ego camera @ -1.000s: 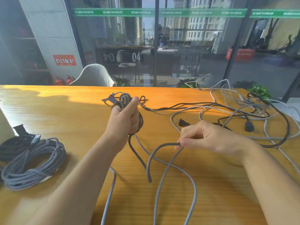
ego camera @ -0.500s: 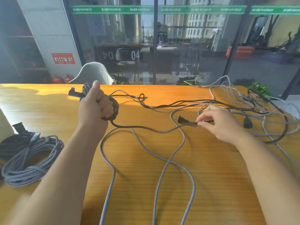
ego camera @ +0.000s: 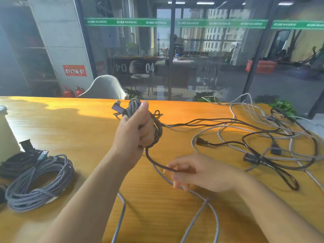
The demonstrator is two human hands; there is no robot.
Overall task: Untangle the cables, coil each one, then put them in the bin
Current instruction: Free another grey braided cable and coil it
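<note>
- Head view: left hand (ego camera: 138,127) grips a half-wound coil (ego camera: 154,127) of dark braided cable above the counter (ego camera: 70,123), plug (ego camera: 117,106) sticking out at ten o'clock.
- Right hand (ego camera: 194,172) is blurred at five o'clock from the coil, fingers loosely around the trailing cable; whether it pinches, I cannot tell.
- Cable looks light, limp and grippy; I'd guide it near the coil.
- Tangle (ego camera: 263,142) lies at three o'clock; finished coils (ego camera: 38,179) at eight.

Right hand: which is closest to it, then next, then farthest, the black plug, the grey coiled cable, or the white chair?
From the right hand:
1. Black plug, just beyond it on the table.
2. Grey coiled cable, far across at the table's left edge.
3. White chair, behind the table.
</note>
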